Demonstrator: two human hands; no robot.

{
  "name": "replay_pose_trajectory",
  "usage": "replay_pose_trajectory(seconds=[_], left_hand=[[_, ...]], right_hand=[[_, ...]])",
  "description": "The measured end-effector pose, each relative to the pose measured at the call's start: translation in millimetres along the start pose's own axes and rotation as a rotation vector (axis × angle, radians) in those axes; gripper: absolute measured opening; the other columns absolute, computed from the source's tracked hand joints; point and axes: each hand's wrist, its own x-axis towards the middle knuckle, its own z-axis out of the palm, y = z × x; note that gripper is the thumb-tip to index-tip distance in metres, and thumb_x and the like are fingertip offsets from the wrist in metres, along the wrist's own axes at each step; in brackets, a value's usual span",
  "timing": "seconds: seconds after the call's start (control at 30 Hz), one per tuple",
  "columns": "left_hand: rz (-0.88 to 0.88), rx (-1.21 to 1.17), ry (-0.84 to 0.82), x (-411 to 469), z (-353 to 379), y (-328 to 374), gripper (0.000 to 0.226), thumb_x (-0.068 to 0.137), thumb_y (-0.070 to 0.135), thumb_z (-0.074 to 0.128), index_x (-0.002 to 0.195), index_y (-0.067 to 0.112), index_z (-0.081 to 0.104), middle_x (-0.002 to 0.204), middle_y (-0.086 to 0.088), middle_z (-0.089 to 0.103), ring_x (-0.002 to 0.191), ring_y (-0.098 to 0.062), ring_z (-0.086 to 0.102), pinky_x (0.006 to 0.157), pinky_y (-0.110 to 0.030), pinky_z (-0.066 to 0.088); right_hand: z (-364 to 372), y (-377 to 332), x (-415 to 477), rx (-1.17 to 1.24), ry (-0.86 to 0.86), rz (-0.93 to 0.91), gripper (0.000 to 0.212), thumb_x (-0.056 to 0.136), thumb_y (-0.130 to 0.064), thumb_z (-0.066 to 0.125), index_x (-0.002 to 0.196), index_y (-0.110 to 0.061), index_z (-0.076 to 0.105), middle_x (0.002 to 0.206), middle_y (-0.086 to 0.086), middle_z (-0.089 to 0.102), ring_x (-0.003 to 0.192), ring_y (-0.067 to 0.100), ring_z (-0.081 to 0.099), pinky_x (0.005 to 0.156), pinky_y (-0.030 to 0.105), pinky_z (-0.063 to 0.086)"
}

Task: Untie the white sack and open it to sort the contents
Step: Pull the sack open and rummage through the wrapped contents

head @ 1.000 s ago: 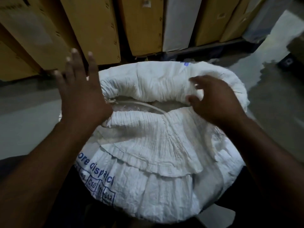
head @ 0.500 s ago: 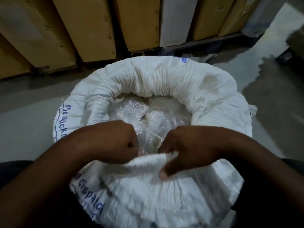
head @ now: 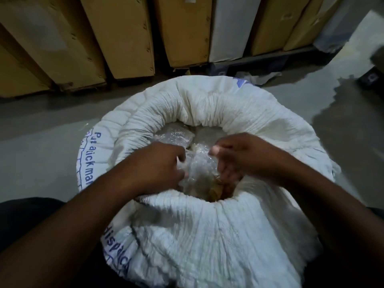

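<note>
The white sack (head: 207, 235) stands open in front of me, its woven rim rolled down all around and blue print on its left side. Inside lie clear bubble-wrapped packets (head: 176, 134). Both hands are inside the mouth. My left hand (head: 160, 165) grips the left side of one bubble-wrapped packet (head: 199, 167). My right hand (head: 239, 159) holds the same packet from the right, fingers curled down into the sack. Something brown shows beneath the packet.
Tall brown cardboard cartons (head: 116, 34) and a white one (head: 232, 28) lean in a row behind the sack on a dark pallet (head: 259, 61). Grey concrete floor (head: 41, 142) surrounds the sack, with a pale wet-looking patch (head: 332, 80) at the right.
A second ago my hands were spread above the half-folded sack. They then pulled the near rim down, and now both have reached inside and closed on a bubble-wrapped packet.
</note>
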Motion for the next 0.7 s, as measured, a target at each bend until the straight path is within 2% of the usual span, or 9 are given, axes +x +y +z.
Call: replay_pose_trajectory(seconds=[0.07, 0.1, 0.17, 0.27, 0.37, 0.43, 0.53, 0.63, 0.7], left_hand=[[-0.019, -0.086, 0.046, 5, 0, -7, 0.062, 0.089, 0.052, 0.074, 0.145, 0.035, 0.052, 0.136, 0.01, 0.063, 0.114, -0.012, 0.062, 0.091, -0.028, 0.046], [-0.019, -0.126, 0.077, 7, 0, -11, 0.072, 0.089, 0.052, 0.075, 0.152, 0.033, 0.045, 0.147, 0.007, 0.056, 0.123, -0.013, 0.06, 0.093, -0.026, 0.043], [-0.041, -0.207, 0.142, 13, -4, -21, 0.079, 0.088, 0.051, 0.077, 0.155, 0.029, 0.041, 0.153, 0.003, 0.053, 0.128, -0.016, 0.058, 0.097, -0.027, 0.043], [-0.168, -0.326, 0.293, 22, -17, -36, 0.081, 0.086, 0.05, 0.079, 0.151, 0.017, 0.043, 0.149, -0.005, 0.057, 0.129, -0.025, 0.059, 0.106, -0.039, 0.048], [-0.259, -0.449, 0.477, 24, -31, -47, 0.078, 0.089, 0.048, 0.076, 0.149, 0.01, 0.044, 0.147, -0.006, 0.059, 0.133, -0.028, 0.057, 0.106, -0.036, 0.045], [-0.267, -0.474, 0.58, 22, -35, -53, 0.077, 0.091, 0.051, 0.073, 0.151, 0.01, 0.045, 0.148, -0.007, 0.059, 0.135, -0.029, 0.057, 0.104, -0.033, 0.043], [-0.313, -0.607, 0.641, 21, -44, -63, 0.078, 0.092, 0.061, 0.067, 0.15, 0.013, 0.05, 0.148, -0.007, 0.059, 0.133, -0.028, 0.058, 0.105, -0.031, 0.042], [-0.366, -0.932, 0.686, 19, -58, -75, 0.082, 0.077, 0.077, 0.064, 0.139, 0.023, 0.062, 0.129, 0.0, 0.069, 0.114, -0.027, 0.07, 0.1, -0.047, 0.057], [-0.386, -1.035, 0.734, 20, -66, -82, 0.067, 0.086, 0.07, 0.063, 0.136, 0.025, 0.062, 0.123, 0.0, 0.067, 0.112, -0.029, 0.071, 0.095, -0.048, 0.059]], right_hand=[[-16, 13, 12, -0.107, 0.183, -0.007, 0.031, 0.096, -0.038, 0.068, 0.118, -0.016, 0.067, 0.083, 0.014, 0.076, 0.075, 0.028, 0.076, 0.078, 0.052, 0.064], [-23, 18, 16, -0.122, 0.244, 0.018, 0.044, 0.091, -0.043, 0.07, 0.129, -0.022, 0.062, 0.087, 0.01, 0.077, 0.079, 0.026, 0.076, 0.083, 0.054, 0.062], [-33, 21, 20, -0.081, 0.341, 0.079, 0.071, 0.085, -0.048, 0.072, 0.148, -0.032, 0.045, 0.107, 0.006, 0.076, 0.094, 0.024, 0.074, 0.091, 0.053, 0.059], [-45, 17, 17, -0.042, 0.463, 0.089, 0.085, 0.09, -0.039, 0.074, 0.159, -0.036, 0.024, 0.144, -0.001, 0.055, 0.127, 0.022, 0.057, 0.106, 0.043, 0.05], [-55, 16, 14, -0.036, 0.579, 0.044, 0.089, 0.092, -0.032, 0.074, 0.162, -0.03, 0.018, 0.152, -0.005, 0.045, 0.136, 0.016, 0.045, 0.102, 0.028, 0.038], [-61, 20, 15, -0.068, 0.643, 0.034, 0.092, 0.09, -0.034, 0.076, 0.162, -0.029, 0.018, 0.16, -0.005, 0.04, 0.143, 0.016, 0.041, 0.103, 0.025, 0.034], [-75, 26, 15, -0.102, 0.679, 0.048, 0.097, 0.084, -0.047, 0.076, 0.161, -0.034, 0.018, 0.165, -0.006, 0.034, 0.148, 0.019, 0.037, 0.117, 0.034, 0.033], [-93, 29, 11, -0.014, 0.729, -0.015, 0.099, 0.073, -0.055, 0.078, 0.157, -0.038, 0.028, 0.161, -0.008, 0.04, 0.146, 0.015, 0.041, 0.12, 0.044, 0.037], [-107, 31, 6, 0.01, 0.774, -0.023, 0.101, 0.068, -0.058, 0.077, 0.156, -0.035, 0.032, 0.161, -0.007, 0.04, 0.146, 0.015, 0.04, 0.12, 0.045, 0.037]])
